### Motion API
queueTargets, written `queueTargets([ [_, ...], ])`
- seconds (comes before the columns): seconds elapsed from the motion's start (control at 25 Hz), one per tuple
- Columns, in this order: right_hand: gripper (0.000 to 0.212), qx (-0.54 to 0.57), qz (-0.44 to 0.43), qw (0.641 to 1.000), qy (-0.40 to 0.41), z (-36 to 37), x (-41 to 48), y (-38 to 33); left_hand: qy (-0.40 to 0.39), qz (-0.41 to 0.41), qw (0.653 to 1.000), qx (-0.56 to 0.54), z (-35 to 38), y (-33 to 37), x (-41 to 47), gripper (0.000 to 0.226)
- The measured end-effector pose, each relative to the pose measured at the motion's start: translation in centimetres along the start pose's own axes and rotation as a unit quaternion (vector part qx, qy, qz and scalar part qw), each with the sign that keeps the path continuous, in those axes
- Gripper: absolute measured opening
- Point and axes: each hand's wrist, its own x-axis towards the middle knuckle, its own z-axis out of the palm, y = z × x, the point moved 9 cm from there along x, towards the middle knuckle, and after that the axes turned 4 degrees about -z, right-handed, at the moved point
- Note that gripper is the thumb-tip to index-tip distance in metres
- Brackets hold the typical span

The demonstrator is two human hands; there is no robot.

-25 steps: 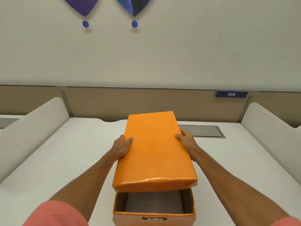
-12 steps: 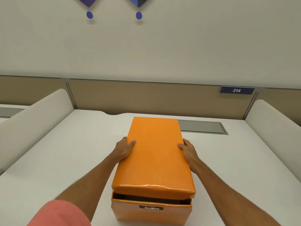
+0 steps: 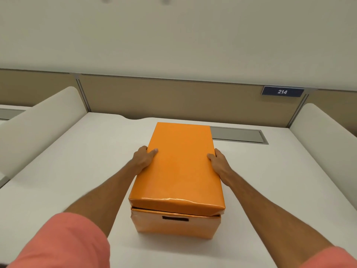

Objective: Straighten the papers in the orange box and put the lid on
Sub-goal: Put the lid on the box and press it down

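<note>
The orange box [image 3: 174, 226] stands on the white desk in front of me, its front wall bearing a small dark label. The orange lid [image 3: 179, 167] lies over its top and covers the whole opening, with a thin dark gap showing along the front left edge. My left hand [image 3: 144, 158] grips the lid's left side, thumb on top. My right hand [image 3: 219, 161] grips its right side the same way. The papers inside are hidden by the lid.
The white desk [image 3: 77, 171] is bounded by cream padded dividers at left [image 3: 38, 122] and right [image 3: 324, 132] and a tan back panel. A grey cable hatch [image 3: 237, 135] lies flush behind the box. A "214" sign [image 3: 282, 91] hangs on the panel.
The lid has come down from a raised tilt over the open box until it sits on the rim. Both hands came down with it, and the papers went out of sight.
</note>
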Motion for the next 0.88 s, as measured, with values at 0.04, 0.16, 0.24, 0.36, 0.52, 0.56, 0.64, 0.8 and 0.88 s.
queueTargets([
  [0.04, 0.046, -0.008, -0.001, 1.0, 0.002, 0.1, -0.3, 0.0, -0.009, 0.002, 1.0, -0.002, 0.2, -0.1, -0.2, 0.065],
  [0.16, 0.052, -0.026, 0.001, 1.0, 0.015, 0.0, -1.4, -0.1, -0.027, 0.012, 1.0, -0.001, 0.6, -0.6, -0.7, 0.063],
  [0.24, 0.054, -0.038, 0.002, 0.999, 0.022, 0.0, -2.1, 0.0, -0.039, 0.018, 0.999, 0.01, 0.7, -0.7, -1.1, 0.064],
  [0.36, 0.058, -0.068, 0.002, 0.997, 0.03, -0.1, -3.0, 0.2, -0.034, 0.045, 0.998, 0.029, 0.8, -0.6, -1.6, 0.062],
  [0.52, 0.06, -0.119, -0.007, 0.992, 0.036, 0.1, -3.3, 0.2, -0.007, 0.075, 0.997, 0.022, 0.8, -1.0, -2.0, 0.06],
  [0.56, 0.06, -0.129, -0.009, 0.991, 0.038, 0.2, -3.3, 0.3, 0.001, 0.084, 0.996, 0.022, 0.9, -1.2, -2.0, 0.06],
  [0.64, 0.059, -0.139, -0.017, 0.989, 0.045, 0.3, -3.3, 0.4, 0.012, 0.093, 0.995, 0.019, 0.8, -1.3, -1.8, 0.06],
  [0.8, 0.049, -0.173, -0.04, 0.982, 0.057, 0.1, -2.8, 0.0, 0.003, 0.084, 0.995, 0.05, 1.3, -1.3, -1.0, 0.059],
  [0.88, 0.053, -0.21, -0.043, 0.973, 0.092, -0.5, -2.2, -0.7, 0.025, 0.086, 0.99, 0.112, 1.0, -0.5, -0.5, 0.058],
])
